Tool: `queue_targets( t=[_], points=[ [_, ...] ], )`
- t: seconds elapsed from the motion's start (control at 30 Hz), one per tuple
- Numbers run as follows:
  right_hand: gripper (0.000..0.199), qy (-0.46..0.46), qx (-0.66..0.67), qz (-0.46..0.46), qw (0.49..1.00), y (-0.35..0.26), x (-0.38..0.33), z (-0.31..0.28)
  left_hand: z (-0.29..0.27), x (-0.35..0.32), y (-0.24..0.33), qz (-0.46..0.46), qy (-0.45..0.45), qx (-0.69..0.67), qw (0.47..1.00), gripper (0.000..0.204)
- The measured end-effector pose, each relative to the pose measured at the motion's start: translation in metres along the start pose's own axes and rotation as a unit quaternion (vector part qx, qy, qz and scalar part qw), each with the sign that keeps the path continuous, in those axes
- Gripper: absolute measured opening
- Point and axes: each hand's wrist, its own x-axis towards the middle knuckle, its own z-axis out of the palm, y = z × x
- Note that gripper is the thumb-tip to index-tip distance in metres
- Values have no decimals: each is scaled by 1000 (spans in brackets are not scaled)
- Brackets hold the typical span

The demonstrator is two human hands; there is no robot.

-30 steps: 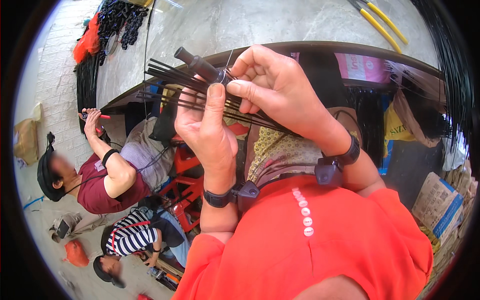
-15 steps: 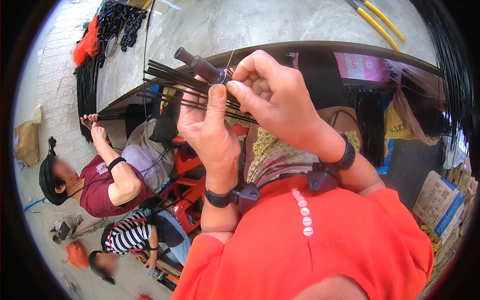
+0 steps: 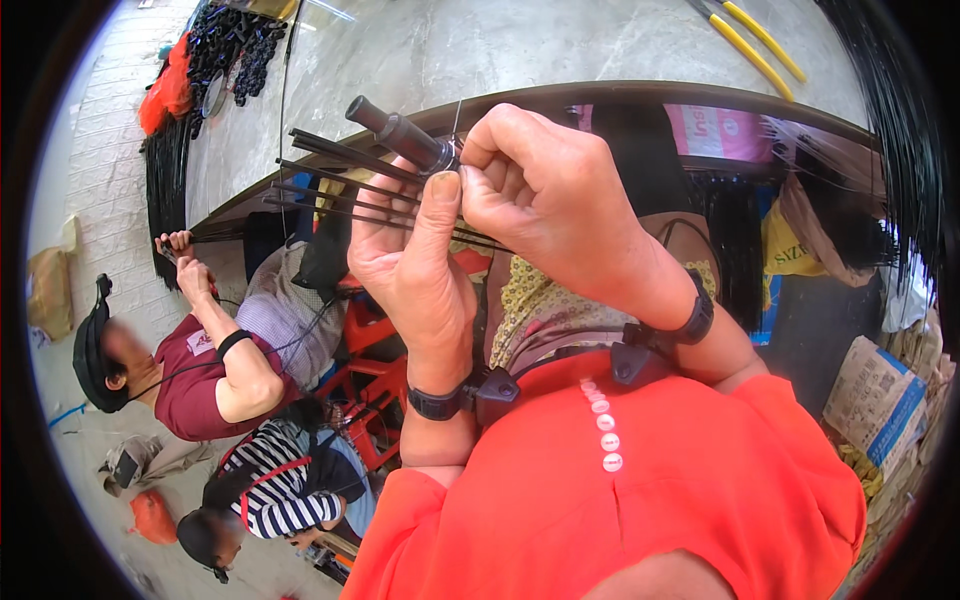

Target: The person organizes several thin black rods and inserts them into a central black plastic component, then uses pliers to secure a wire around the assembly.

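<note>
While left hand [image 3: 415, 270] grips rods [image 3: 330, 180], right hand [image 3: 545, 190] pinching

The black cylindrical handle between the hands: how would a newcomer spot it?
Start at the grey table, then drop to the left hand and right hand raised before it. The black handle juts up-left from the fingertips, thicker than the thin black rods fanned beneath.

A pink rectangular label [image 3: 722, 128] sits under the table edge. A yellow bag [image 3: 790, 245] hangs below it. A white and blue carton [image 3: 880, 400] stands at the right.
</note>
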Motion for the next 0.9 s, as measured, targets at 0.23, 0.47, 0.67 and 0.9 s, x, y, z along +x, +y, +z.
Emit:
queue_targets(
  t=[0.23, 0.47, 0.67, 0.9],
  points=[
    [16, -14, 30, 36, 999, -5, -1, 1, 0, -1, 1, 10, -14, 2, 1000, 20],
    [14, -5, -21, -23, 1000, -1, -1, 3, -3, -1, 0, 16, -15, -5, 1000, 29],
    [15, -45, -8, 2, 999, -2, 8, 0, -7, 4, 7, 12, -35, 16, 999, 25],
    [14, -18, 4, 9, 1000, -2, 7, 7, -5, 5, -2, 36, -22, -1, 999, 25]
  ],
)
